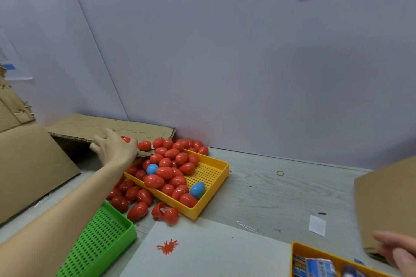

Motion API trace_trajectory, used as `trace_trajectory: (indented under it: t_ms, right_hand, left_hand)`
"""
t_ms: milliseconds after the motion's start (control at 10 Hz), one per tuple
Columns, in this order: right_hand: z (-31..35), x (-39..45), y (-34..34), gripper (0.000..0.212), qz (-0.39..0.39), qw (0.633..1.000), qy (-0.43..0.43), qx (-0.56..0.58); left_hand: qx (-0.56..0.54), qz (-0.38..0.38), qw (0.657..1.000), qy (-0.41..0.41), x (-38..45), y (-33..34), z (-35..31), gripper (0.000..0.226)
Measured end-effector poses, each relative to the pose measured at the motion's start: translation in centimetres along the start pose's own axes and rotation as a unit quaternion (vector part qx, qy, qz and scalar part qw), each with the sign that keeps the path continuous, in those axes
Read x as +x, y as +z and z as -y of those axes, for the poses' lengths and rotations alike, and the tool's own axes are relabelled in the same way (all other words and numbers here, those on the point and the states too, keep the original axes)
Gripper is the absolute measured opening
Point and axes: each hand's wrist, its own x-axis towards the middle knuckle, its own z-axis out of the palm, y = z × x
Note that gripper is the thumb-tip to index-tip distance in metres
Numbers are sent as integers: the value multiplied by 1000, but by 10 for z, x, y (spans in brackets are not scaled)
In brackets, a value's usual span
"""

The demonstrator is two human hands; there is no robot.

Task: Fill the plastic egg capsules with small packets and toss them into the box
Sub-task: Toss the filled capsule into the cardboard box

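My left hand (pixel 114 148) reaches out over the open cardboard box (pixel 33 164) at the left and holds a red egg capsule (pixel 126 139) at its fingertips; most of the egg is hidden behind the fingers. A yellow tray (pixel 221 172) in the middle holds several red eggs and two blue eggs (pixel 198 189). More red eggs (pixel 132 193) lie spilled on the table beside it, one of them split open (pixel 158 209). My right hand (pixel 399 253) hovers with relaxed fingers, blurred, at the lower right. It is just above a second yellow tray (pixel 295 252) of small packets (pixel 315 266).
A green perforated tray (pixel 101 238) sits under my left forearm. A white sheet (pixel 213 254) with a red splat toy (pixel 167 246) lies in front. Another cardboard piece (pixel 387 204) stands at the right. A rubber band (pixel 280 172) and a paper slip (pixel 317 225) lie on the grey table.
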Motion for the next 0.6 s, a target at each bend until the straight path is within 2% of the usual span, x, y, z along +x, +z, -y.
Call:
trace_trajectory:
  t_ms: [100,200,300,400,500,600]
  right_hand:
    - [-5,3,-2,49,27,999,-26,-11]
    - [-2,0,0,47,-3,999,-37,-1]
    - [-3,0,-3,44,-11,999,-34,27]
    - [3,-7,-4,49,-40,997,-35,49]
    - [8,-14,-4,35,-63,995,-72,-10]
    - [8,-22,-11,32,-68,996,-39,-30]
  left_hand:
    - [36,86,985,148,4,6,-15,50]
    - [99,239,951,172,9,10,-33,53]
    - [212,299,915,167,14,14,-40,40]
    - [259,252,914,187,17,16,-36,31]
    - [225,203,933,192,14,14,-29,25]
    - [175,149,949,216,4,2,-27,19]
